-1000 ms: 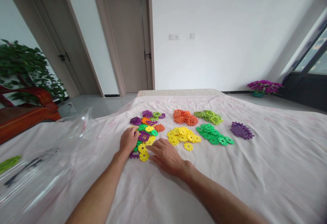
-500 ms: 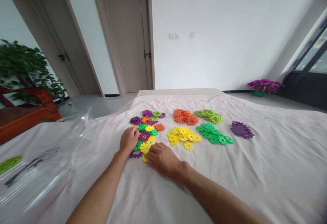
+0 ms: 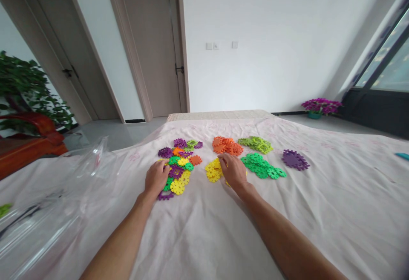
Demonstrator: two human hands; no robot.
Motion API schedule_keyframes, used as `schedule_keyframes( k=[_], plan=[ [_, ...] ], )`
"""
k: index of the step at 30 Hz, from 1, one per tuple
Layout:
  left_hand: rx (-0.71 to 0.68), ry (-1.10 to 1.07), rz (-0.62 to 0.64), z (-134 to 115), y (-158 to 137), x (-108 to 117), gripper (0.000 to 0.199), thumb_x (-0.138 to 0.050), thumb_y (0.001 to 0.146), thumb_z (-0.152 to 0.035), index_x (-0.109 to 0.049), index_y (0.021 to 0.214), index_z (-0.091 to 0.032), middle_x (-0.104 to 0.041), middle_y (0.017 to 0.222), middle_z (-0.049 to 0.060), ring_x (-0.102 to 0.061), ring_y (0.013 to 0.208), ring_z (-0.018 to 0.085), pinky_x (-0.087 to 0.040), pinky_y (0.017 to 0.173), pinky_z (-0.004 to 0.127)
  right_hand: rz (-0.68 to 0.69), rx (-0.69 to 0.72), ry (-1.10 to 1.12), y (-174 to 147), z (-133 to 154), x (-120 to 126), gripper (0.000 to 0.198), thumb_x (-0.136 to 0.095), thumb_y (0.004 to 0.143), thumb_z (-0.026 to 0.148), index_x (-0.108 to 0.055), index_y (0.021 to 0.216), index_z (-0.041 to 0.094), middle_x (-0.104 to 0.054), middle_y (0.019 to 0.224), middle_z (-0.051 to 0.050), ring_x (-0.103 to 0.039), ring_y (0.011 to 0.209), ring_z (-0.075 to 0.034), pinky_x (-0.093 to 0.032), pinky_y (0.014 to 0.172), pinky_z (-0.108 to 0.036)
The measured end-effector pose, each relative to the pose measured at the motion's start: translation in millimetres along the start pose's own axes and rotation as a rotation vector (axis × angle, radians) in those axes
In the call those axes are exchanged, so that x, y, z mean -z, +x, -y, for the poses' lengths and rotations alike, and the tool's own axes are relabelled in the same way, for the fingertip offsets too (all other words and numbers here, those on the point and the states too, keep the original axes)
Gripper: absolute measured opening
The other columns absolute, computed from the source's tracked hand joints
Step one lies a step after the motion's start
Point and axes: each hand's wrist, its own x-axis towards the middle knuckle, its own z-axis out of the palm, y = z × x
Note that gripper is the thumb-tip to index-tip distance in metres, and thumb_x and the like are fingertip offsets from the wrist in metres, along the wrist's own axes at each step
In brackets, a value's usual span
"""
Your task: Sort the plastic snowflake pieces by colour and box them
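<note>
My left hand [image 3: 156, 177] rests at the left side of a mixed pile of toothed plastic building discs and squares [image 3: 176, 171], its fingers curled in; a bit of yellow shows by the fingertips, but what they hold is unclear. Purple, green, yellow and orange pieces overlap in this pile. My right hand [image 3: 234, 170] is over the heap of yellow discs [image 3: 213, 171], covering its right part. Its fingers point down and their tips are hidden, so a held disc cannot be made out.
Behind the yellow heap lie orange pieces [image 3: 227, 145] and light-green pieces [image 3: 256, 144]. Green discs [image 3: 262, 165] and purple squares [image 3: 295, 160] lie to the right. A clear plastic bag [image 3: 64, 203] spreads over the cloth [image 3: 198, 237] at left. A blue object [image 3: 401, 156] is at the right edge.
My right hand has moved right from the mixed pile's near edge to the yellow heap. The yellow disc by its fingers is gone from there. My left hand stays by the mixed pile.
</note>
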Motion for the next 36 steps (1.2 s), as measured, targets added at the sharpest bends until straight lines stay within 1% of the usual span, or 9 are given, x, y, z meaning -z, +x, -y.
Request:
schedule_keyframes(
  k=[5,10,12,15,21,24,29,33,36],
  plan=[
    [0.001,-0.003,-0.007,-1,0,1,0.034,-0.043,0.093,-0.026,-0.065,0.119,-0.019,-0.066,0.126,0.008,-0.058,0.118,0.021,-0.042,0.105,0.034,0.020,-0.092,-0.132,1,-16,1,0.026,-0.045,0.097,0.028,-0.070,0.102,0.025,-0.071,0.104,-0.005,-0.057,0.100,-0.022,-0.036,0.082,-0.031],
    [0.000,0.009,-0.003,0,0,0,0.035,-0.042,0.093,-0.026,-0.064,0.119,-0.019,-0.066,0.125,0.008,-0.058,0.119,0.020,-0.041,0.105,0.033,0.015,-0.073,-0.185,-3,-17,1,0.025,-0.047,0.096,0.029,-0.072,0.098,0.025,-0.066,0.102,-0.008,-0.051,0.102,-0.025,-0.034,0.084,-0.035],
    [-0.002,0.013,-0.002,0,0,-1,0.035,-0.042,0.093,-0.026,-0.064,0.119,-0.019,-0.066,0.125,0.008,-0.057,0.119,0.021,-0.041,0.105,0.033,-0.002,-0.034,-0.171,-4,-13,2,0.024,-0.048,0.096,0.028,-0.072,0.101,0.026,-0.065,0.104,-0.009,-0.049,0.104,-0.026,-0.034,0.086,-0.036],
    [0.004,0.019,0.001,-1,0,0,0.035,-0.042,0.093,-0.025,-0.064,0.120,-0.019,-0.066,0.125,0.008,-0.057,0.119,0.021,-0.041,0.105,0.034,0.002,0.077,-0.104,-8,1,3,0.024,-0.049,0.097,0.027,-0.071,0.105,0.025,-0.063,0.107,-0.009,-0.048,0.105,-0.026,-0.034,0.088,-0.037],
    [0.005,0.017,-0.005,-2,-1,1,0.035,-0.043,0.093,-0.024,-0.064,0.120,-0.019,-0.066,0.125,0.008,-0.057,0.119,0.021,-0.040,0.104,0.034,0.157,0.378,0.077,-26,47,-2,0.024,-0.050,0.098,0.025,-0.067,0.114,0.024,-0.062,0.113,-0.008,-0.047,0.106,-0.023,-0.038,0.090,-0.036],
    [0.003,0.019,-0.015,-2,0,-1,0.035,-0.043,0.092,-0.024,-0.064,0.119,-0.018,-0.066,0.125,0.008,-0.057,0.118,0.021,-0.041,0.104,0.034,0.225,0.471,0.098,-35,66,-8,0.027,-0.053,0.097,0.028,-0.062,0.122,0.024,-0.060,0.119,-0.008,-0.046,0.109,-0.023,-0.038,0.091,-0.037],
    [0.003,0.042,-0.030,-2,0,-3,0.034,-0.043,0.092,-0.023,-0.064,0.119,-0.020,-0.066,0.124,0.007,-0.058,0.117,0.021,-0.041,0.104,0.033,0.270,0.525,0.026,-39,79,-14,0.027,-0.053,0.097,0.033,-0.059,0.121,0.022,-0.060,0.117,-0.008,-0.044,0.113,-0.024,-0.036,0.096,-0.038],
    [0.001,0.051,-0.044,-2,0,-4,0.034,-0.043,0.093,-0.023,-0.064,0.118,-0.020,-0.067,0.122,0.008,-0.059,0.115,0.020,-0.041,0.104,0.033,0.304,0.514,-0.026,-34,81,-18,0.027,-0.047,0.100,0.038,-0.059,0.117,0.021,-0.060,0.113,-0.008,-0.046,0.108,-0.024,-0.037,0.092,-0.038],
    [0.001,0.050,-0.047,-3,0,-3,0.033,-0.043,0.093,-0.024,-0.065,0.117,-0.019,-0.067,0.121,0.009,-0.059,0.115,0.021,-0.041,0.104,0.033,0.317,0.470,-0.046,-27,84,-25,0.026,-0.047,0.099,0.040,-0.062,0.111,0.022,-0.060,0.110,-0.007,-0.047,0.105,-0.024,-0.037,0.088,-0.037]
  ],
)
